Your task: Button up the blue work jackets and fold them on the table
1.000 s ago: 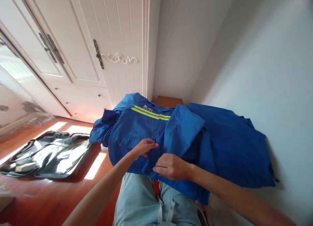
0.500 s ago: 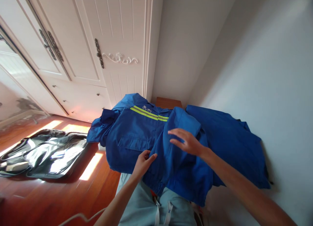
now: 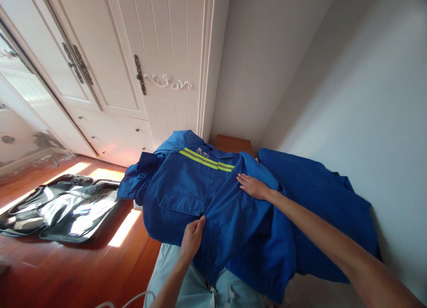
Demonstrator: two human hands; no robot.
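A blue work jacket (image 3: 187, 183) with yellow-green and grey chest stripes and a small white logo lies spread over my lap and the surface before me. Its right-hand sleeve is laid across the front of the jacket. My left hand (image 3: 193, 237) pinches the jacket near its lower front, just below the pocket flap. Flat on the cloth near the right end of the stripes rests my right hand (image 3: 252, 186), its fingers stretched out and holding nothing.
More blue fabric (image 3: 327, 214) lies at the right by the wall. An open black suitcase (image 3: 80, 210) is on the wooden floor at left. White wardrobe doors (image 3: 116, 46) stand ahead. A brown wooden piece (image 3: 233, 143) shows behind the jacket; a white cable (image 3: 136, 294) runs bottom left.
My right hand has come down from above the jacket onto the cloth. My left hand's fingers have closed more on the fabric. The sleeve area looks flatter, and the view has shifted slightly.
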